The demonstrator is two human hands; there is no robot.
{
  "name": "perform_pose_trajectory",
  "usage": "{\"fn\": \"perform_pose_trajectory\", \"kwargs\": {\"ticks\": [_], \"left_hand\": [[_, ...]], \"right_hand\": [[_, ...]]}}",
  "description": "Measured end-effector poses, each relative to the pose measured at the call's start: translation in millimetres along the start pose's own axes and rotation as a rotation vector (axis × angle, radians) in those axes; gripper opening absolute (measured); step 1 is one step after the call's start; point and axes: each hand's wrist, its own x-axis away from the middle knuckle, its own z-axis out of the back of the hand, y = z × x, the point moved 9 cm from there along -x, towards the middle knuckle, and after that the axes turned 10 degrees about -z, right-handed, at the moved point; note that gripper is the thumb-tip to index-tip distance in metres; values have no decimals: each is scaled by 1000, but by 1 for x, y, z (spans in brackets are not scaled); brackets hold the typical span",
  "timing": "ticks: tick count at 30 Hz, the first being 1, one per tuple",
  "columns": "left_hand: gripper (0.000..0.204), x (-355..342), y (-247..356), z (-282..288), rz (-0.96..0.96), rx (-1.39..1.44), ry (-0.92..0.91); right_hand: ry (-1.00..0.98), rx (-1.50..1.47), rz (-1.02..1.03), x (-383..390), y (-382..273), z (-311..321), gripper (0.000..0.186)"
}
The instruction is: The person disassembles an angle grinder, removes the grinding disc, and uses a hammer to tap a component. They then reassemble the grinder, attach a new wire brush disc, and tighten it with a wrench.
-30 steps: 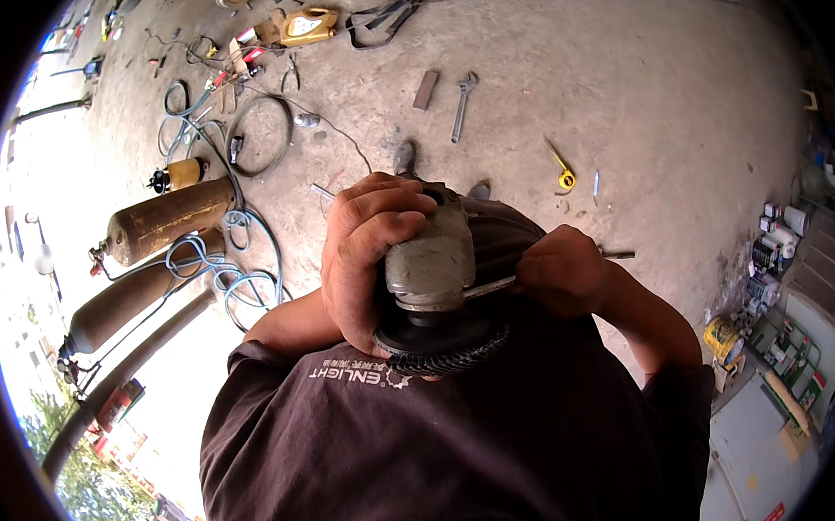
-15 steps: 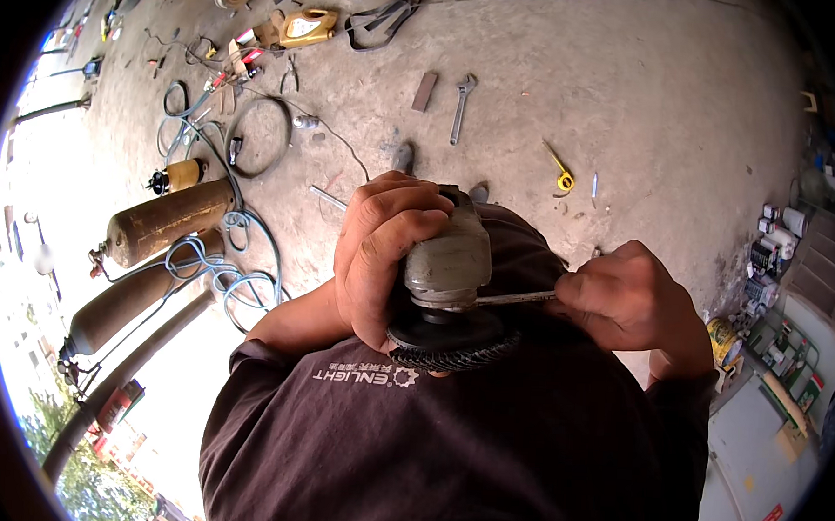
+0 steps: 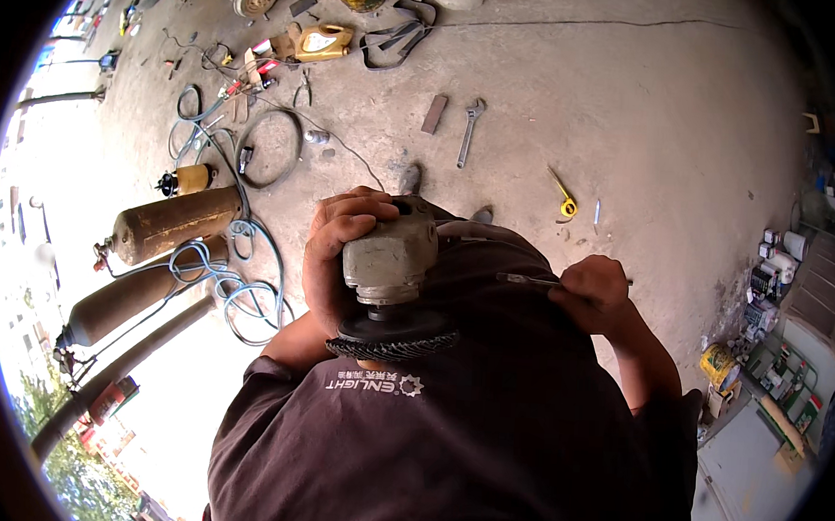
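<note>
My left hand (image 3: 330,247) is wrapped around the grey head of an angle grinder (image 3: 390,255), close in front of my chest. A round black flap disc (image 3: 395,341) sits on its spindle, facing my shirt. Off to the right, my right hand (image 3: 595,292) is closed on a slim metal wrench (image 3: 526,279). The wrench lies roughly level, its free end pointing at the grinder but apart from it. A short bit of its other end sticks out past my fingers. The grinder's far body is mostly hidden behind its head.
On the concrete floor ahead lie an adjustable wrench (image 3: 470,132), a brown block (image 3: 434,113), and a yellow tape measure (image 3: 569,207). Gas cylinders (image 3: 177,222) and looped blue hose (image 3: 198,260) are at left. Containers and boxes (image 3: 762,276) line the right side.
The wrench has come away from the grinder's neck, and my right hand now grips it farther along. My left hand has shifted left with the grinder.
</note>
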Motion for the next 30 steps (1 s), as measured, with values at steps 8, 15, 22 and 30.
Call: {"fn": "perform_pose_trajectory", "kwargs": {"ticks": [8, 15, 22, 30], "left_hand": [[29, 5, -17, 58, 196, 400, 295], [35, -1, -47, 124, 50, 750, 465], [77, 17, -102, 177, 32, 820, 652], [94, 15, -190, 272, 258, 761, 972]], "right_hand": [[36, -113, -156, -23, -5, -6, 30], [-96, -78, -165, -68, -20, -49, 24], [-177, -210, -337, -123, -6, -87, 28], [-178, -235, -506, -222, 5, -144, 24]]}}
